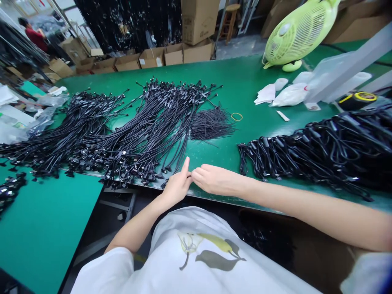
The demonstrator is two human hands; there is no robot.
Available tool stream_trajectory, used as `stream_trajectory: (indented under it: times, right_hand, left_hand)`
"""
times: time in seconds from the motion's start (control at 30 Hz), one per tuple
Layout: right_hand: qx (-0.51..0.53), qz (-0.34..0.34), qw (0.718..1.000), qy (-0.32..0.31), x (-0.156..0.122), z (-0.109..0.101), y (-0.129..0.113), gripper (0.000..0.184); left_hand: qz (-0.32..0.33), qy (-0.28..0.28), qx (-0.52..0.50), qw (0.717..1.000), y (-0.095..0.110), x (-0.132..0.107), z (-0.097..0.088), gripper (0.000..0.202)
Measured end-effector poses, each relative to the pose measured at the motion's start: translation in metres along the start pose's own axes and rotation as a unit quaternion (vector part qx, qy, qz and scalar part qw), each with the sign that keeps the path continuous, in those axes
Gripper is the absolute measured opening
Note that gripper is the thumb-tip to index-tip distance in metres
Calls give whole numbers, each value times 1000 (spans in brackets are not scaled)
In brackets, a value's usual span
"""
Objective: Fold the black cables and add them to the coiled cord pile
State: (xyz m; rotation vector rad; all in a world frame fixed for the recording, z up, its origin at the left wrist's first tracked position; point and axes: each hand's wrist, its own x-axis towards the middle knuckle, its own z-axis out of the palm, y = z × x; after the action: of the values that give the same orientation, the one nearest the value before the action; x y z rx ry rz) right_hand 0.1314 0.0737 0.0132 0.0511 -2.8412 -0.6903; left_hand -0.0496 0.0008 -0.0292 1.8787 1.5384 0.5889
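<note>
Head view: the left hand (178, 185) and right hand (214, 179) touched, loosely curled; any grip could not be told. Black cables (147, 130) lay just beyond on the green bench (245, 81), apparently light and limp, best held by their plugs (139, 179).

A white short-sleeved T-shirt (153, 263) with yellow-and-grey pear print (211, 250).

left hand (177, 185): index finger (185, 166) raised | right hand (214, 179): fingertips (195, 175) touching left hand
</note>
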Motion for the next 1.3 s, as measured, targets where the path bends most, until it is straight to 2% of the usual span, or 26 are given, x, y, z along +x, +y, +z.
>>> stream_trajectory:
  times: [0.13, 0.2, 0.3, 0.4, 0.5, 0.57, 0.63, 0.67, 0.73, 0.77, 0.83, 0.87, 0.9, 0.93, 0.97, 1.0, 1.03, 1.1, 1.13, 1.17, 1.2, 1.23, 1.3]
  right_hand:
    - [-25, -71, 997, -4, -3, -4, -2, 19]
    - [-13, -72, 997, -18, -4, -1, -5, 19]
    - [27, 21, 996, -79, -4, 7, -9, 21]
    - [123, 136, 971, -156, -1, 17, -4, 19]
    - [211, 270, 922, -179, 6, 24, 8, 23]
    - [240, 366, 887, -144, 12, 27, 12, 29]
    - [287, 446, 845, -64, 19, 31, 7, 32]
    - [332, 474, 815, -15, 22, 33, 2, 33]
    - [467, 493, 732, 58, 25, 39, -8, 34]
    - [540, 487, 683, 72, 25, 43, -12, 35]
    - [654, 475, 585, 69, 22, 50, -13, 34]
    - [680, 484, 547, 67, 18, 51, -10, 34]
    - [684, 502, 524, 74, 15, 51, -6, 33]
    - [671, 523, 519, 89, 11, 49, -1, 32]
    - [647, 534, 534, 106, 8, 45, 2, 32]
    - [620, 529, 567, 120, 6, 39, 4, 32]
    - [596, 505, 612, 125, 6, 33, 3, 32]
    - [565, 428, 698, 102, 9, 22, -4, 34]
    - [557, 399, 724, 81, 11, 20, -9, 34]
    - [557, 383, 734, 59, 12, 20, -14, 34]
    - [565, 383, 729, 42, 12, 22, -17, 32]
    - [582, 397, 709, 33, 11, 27, -17, 31]
    - [620, 450, 640, 51, 5, 38, -11, 31]
  left_hand:
    - [-36, -66, 1, 997, 3, 3, 5, 68]
    - [-35, -70, 1, 997, 6, 5, 9, 68]
    - [-5, -20, 54, 998, 9, 7, 15, 65]
    - [11, 36, 82, 996, 10, 10, 20, 61]
    - [2, 64, -42, 997, 9, 21, 22, 64]
    - [-19, 76, -189, 979, 10, 33, 21, 66]
    - [-35, 88, -353, 931, 11, 44, 15, 58]
    - [-38, 93, -425, 899, 11, 47, 11, 51]
    - [-35, 113, -516, 848, 13, 48, -1, 43]
    - [-29, 120, -524, 843, 15, 45, -6, 46]
    - [-6, 122, -467, 876, 17, 34, -14, 51]
    - [14, 108, -415, 903, 18, 28, -15, 51]
    - [36, 84, -359, 929, 19, 23, -14, 51]
    - [56, 55, -311, 947, 18, 20, -12, 52]
    - [68, 27, -282, 957, 17, 19, -8, 55]
    - [67, 8, -277, 959, 15, 20, -4, 61]
    - [52, 1, -294, 955, 12, 22, -2, 68]
    - [5, 13, -362, 932, 9, 29, -1, 80]
    - [-7, 29, -390, 921, 9, 32, -3, 83]
    - [-5, 44, -400, 915, 10, 33, -7, 84]
    - [13, 51, -391, 919, 13, 32, -12, 82]
    - [42, 46, -365, 929, 17, 29, -17, 79]
    - [100, 4, -291, 952, 26, 20, -22, 75]
